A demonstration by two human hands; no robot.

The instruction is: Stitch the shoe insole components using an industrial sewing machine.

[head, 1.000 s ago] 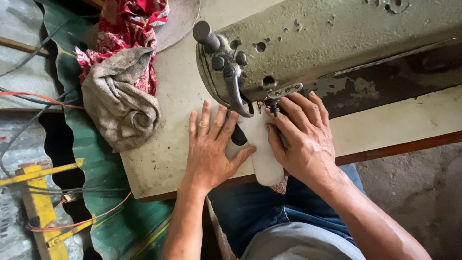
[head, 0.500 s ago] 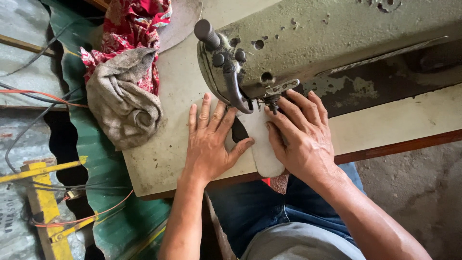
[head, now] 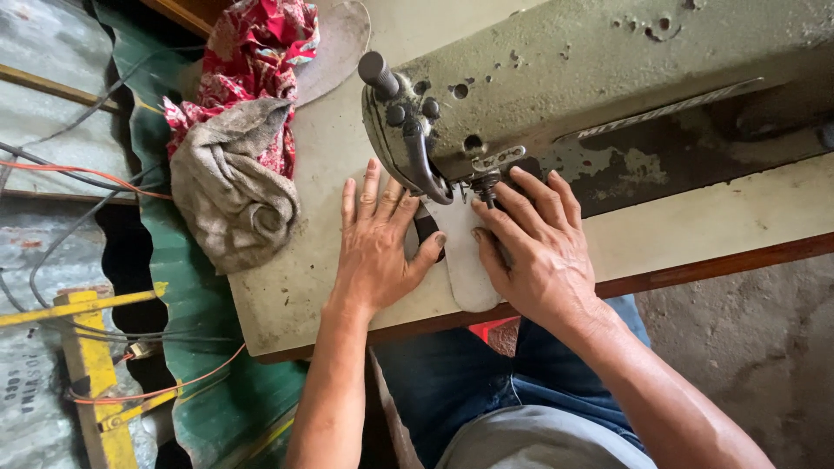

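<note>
Barely anything has shifted since the earlier frames: your hands sit a touch lower and farther left on the table, same pose. Your left hand (head: 375,245) lies flat, fingers spread, palm down on the pale tabletop (head: 287,295), thumb reaching toward the white piece (head: 465,260) and touching its left edge. Your right hand (head: 532,252) is flat too, fingers loosely fanned, pressing on the right side of the white piece just below the needle area (head: 485,184). White piece lies flat between both hands under the head of the old green sewing machine (head: 591,78), its rounded end pointing at the table's near edge. Can't tell its material. Grey crumpled rag (head: 230,191) sits well left of your left hand, touching red patterned cloth (head: 252,52) behind it. Green corrugated sheet (head: 187,287) and yellow frame (head: 91,365) lie off the table's left side, orange wire (head: 87,174) running across.
</note>
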